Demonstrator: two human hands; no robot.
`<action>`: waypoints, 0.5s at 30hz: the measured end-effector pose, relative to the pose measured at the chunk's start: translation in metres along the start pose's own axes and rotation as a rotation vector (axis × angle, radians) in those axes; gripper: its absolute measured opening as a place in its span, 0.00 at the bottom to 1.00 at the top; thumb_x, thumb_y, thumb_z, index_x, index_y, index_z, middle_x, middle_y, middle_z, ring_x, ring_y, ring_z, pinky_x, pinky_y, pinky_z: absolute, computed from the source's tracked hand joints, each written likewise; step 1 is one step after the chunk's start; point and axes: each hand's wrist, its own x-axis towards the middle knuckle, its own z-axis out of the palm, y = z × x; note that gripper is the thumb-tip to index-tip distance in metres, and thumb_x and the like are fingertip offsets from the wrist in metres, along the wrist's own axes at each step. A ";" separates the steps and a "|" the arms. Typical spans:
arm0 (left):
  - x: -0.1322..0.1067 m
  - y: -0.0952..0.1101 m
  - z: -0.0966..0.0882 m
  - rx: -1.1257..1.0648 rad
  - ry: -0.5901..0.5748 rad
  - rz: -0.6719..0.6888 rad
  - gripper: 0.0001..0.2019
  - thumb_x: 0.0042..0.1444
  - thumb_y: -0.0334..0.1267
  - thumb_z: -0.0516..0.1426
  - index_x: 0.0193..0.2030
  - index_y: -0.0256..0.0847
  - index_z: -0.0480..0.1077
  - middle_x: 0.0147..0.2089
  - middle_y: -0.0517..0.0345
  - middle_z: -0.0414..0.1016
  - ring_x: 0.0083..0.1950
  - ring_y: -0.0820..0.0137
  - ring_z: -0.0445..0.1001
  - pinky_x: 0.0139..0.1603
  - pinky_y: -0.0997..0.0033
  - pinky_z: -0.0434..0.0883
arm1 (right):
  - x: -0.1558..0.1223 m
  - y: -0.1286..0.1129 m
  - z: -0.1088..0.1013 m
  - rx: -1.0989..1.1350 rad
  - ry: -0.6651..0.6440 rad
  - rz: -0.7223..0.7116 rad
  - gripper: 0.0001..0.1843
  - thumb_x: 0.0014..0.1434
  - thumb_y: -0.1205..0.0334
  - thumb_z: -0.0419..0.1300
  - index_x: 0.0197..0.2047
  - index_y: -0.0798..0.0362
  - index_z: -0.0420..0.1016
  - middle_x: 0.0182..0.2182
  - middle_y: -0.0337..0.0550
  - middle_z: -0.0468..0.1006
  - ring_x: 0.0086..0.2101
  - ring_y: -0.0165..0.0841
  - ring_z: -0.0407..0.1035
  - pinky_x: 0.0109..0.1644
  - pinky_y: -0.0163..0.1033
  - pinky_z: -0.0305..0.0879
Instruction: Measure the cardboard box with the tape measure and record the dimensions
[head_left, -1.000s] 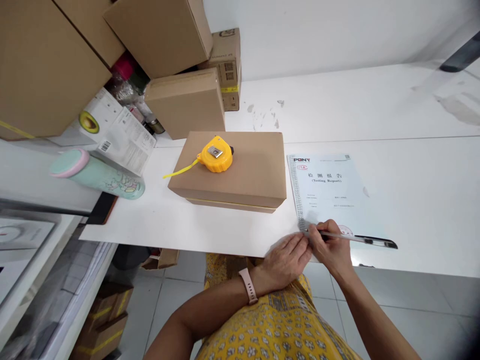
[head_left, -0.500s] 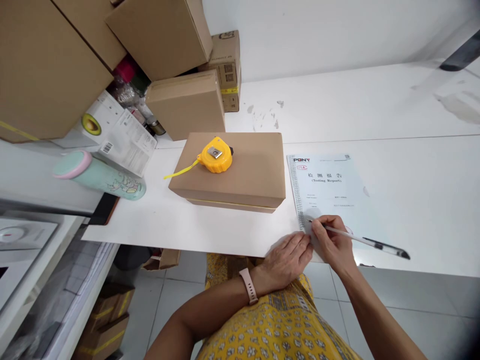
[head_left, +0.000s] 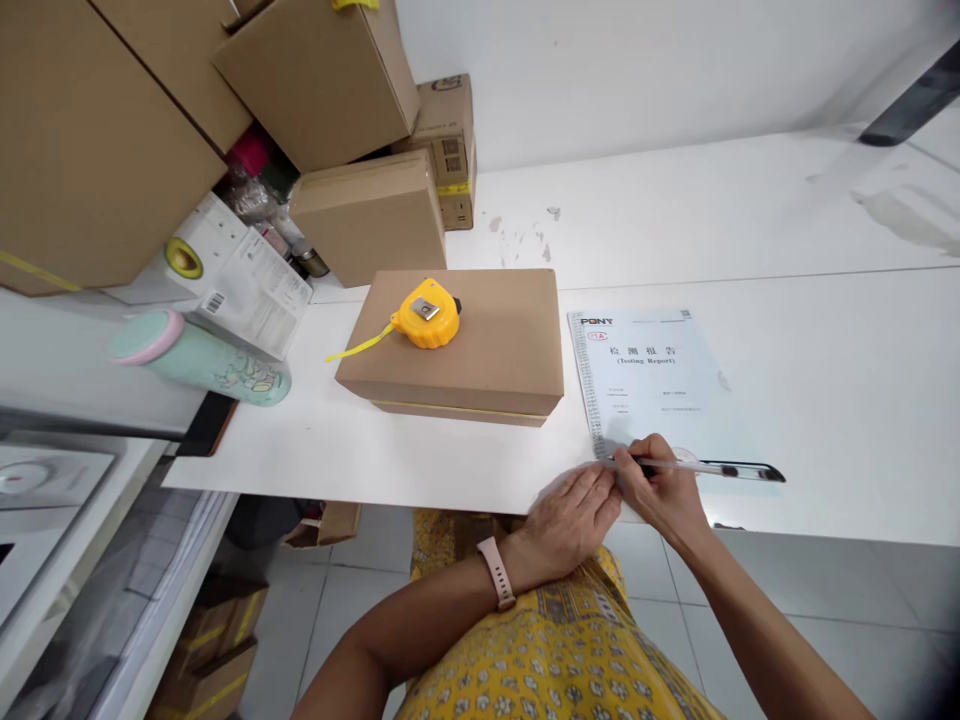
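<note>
A clear-barrelled pen (head_left: 705, 467) is pinched in my right hand (head_left: 664, 487), its black cap end pointing right and its tip toward the report's lower left corner. Under that hand lies a spiral-bound testing report (head_left: 649, 375), its lower part partly covered. My left hand (head_left: 574, 515) rests flat at the table's front edge, fingers stretched beside the right hand. Left of the report stands a closed cardboard box (head_left: 495, 340), with a yellow tape measure (head_left: 427, 314) on top, a short length of its blade pulled out to the left.
A mint-green bottle (head_left: 217, 362) lies on the left side of the white table (head_left: 450, 465). Behind it are a white carton with an avocado picture (head_left: 251, 285) and stacked cardboard boxes (head_left: 371, 215). A shelf (head_left: 150, 560) stands lower left. A dark object (head_left: 911, 95) is at the back right.
My right hand has turned the pen flatter, and its tip has moved slightly down and left, closer to my left fingers. The left hand has barely moved. The view has shifted slightly.
</note>
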 end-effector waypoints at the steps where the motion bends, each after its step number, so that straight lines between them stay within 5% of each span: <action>1: 0.000 0.000 0.000 -0.004 0.004 -0.003 0.20 0.72 0.34 0.49 0.65 0.27 0.67 0.68 0.41 0.71 0.69 0.59 0.68 0.77 0.58 0.55 | 0.000 0.001 0.000 -0.003 -0.004 0.000 0.13 0.64 0.56 0.60 0.30 0.47 0.62 0.21 0.34 0.67 0.22 0.30 0.62 0.26 0.37 0.61; 15: 0.000 -0.001 -0.001 -0.012 -0.019 0.009 0.20 0.73 0.34 0.48 0.65 0.26 0.66 0.68 0.39 0.69 0.70 0.59 0.67 0.77 0.58 0.55 | 0.000 -0.001 0.000 -0.023 -0.034 0.001 0.14 0.64 0.55 0.59 0.29 0.46 0.62 0.20 0.33 0.67 0.22 0.31 0.62 0.26 0.37 0.61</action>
